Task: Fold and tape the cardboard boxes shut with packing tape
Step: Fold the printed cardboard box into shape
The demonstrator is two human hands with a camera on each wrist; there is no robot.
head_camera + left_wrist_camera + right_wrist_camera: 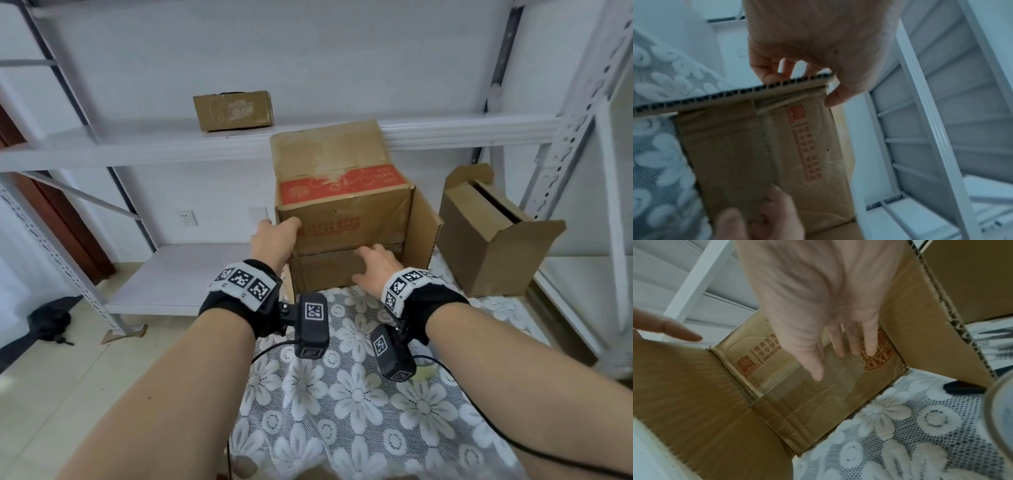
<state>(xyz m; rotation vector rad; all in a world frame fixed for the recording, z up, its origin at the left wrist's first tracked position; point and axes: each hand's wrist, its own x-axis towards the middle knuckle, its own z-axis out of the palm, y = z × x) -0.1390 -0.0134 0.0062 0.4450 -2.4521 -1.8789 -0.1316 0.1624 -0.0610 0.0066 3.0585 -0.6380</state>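
- The left hand (pixel 274 240) has its fingers (pixel 768 76) curled over the corrugated edge of a flap at the box's left corner, thumb on the near face: it grips the flap.
- The right hand (pixel 375 265) lies flat, fingers (pixel 838 344) straight and spread narrow, pressing the near face of the cardboard box (pixel 342 205); it holds nothing.
- The box stands on the bench (pixel 359 394), on a lace flower cloth, with its right flap (pixel 423 233) swung out.
- To fold well, I judge: keep the right palm steadying the panel, bring the short flaps in first, then the long ones, edges meeting squarely before taping.
- A tape roll (pixel 424 371) seems to sit near the right wrist.
- A second open box (pixel 489 240) waits to the right.
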